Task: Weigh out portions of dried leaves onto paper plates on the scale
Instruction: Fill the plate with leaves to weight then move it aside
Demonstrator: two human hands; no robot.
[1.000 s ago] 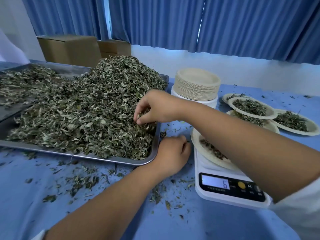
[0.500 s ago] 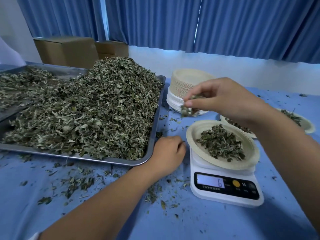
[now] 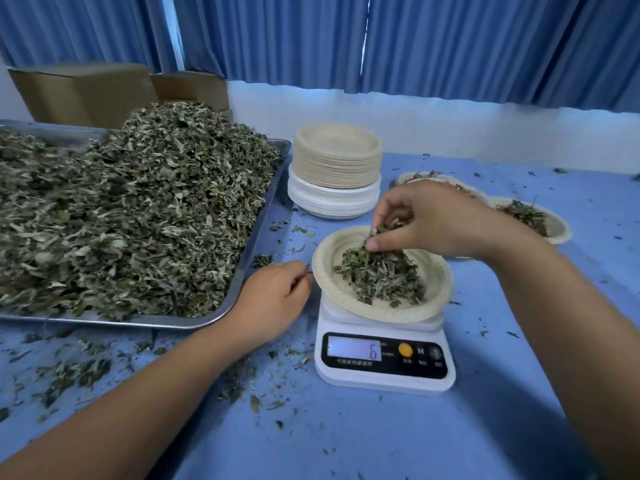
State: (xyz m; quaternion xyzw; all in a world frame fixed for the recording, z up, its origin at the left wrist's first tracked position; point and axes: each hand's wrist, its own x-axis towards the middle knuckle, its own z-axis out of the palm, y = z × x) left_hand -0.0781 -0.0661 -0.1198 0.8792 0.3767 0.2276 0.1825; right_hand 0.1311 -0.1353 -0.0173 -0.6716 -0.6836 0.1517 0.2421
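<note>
White digital kitchen scale (image 3: 384, 362) stands on the blue-covered table (image 3: 381, 441); its display reads 6. A round beige paper plate (image 3: 323, 268) sits on the scale's platform and holds a loose mound of dried grey-green leaves (image 3: 381, 282). The right hand (image 3: 426, 223) hangs just over this plate, thumb and fingertips pinching a tuft of leaves that touches the top of the mound. The left hand (image 3: 273, 299) rests on the table between tray and scale, fingers loosely curled with nothing visibly held, the fingertips just beside the plate's rim. To the left, a large rectangular stainless-steel tray (image 3: 194, 323) carries a tall heap of the same dried leaves (image 3: 138, 220), piled above its rim. Behind the scale is a stack of unused paper plates (image 3: 336, 168), beige ones on top of white ones. Beyond the right hand lie filled paper plates (image 3: 561, 233), each with a small portion of leaves, partly hidden by the hand. Leaf crumbs (image 3: 76, 372) are scattered over the table. Brown cardboard boxes (image 3: 83, 95) stand behind the tray, against blue curtains (image 3: 450, 39).
</note>
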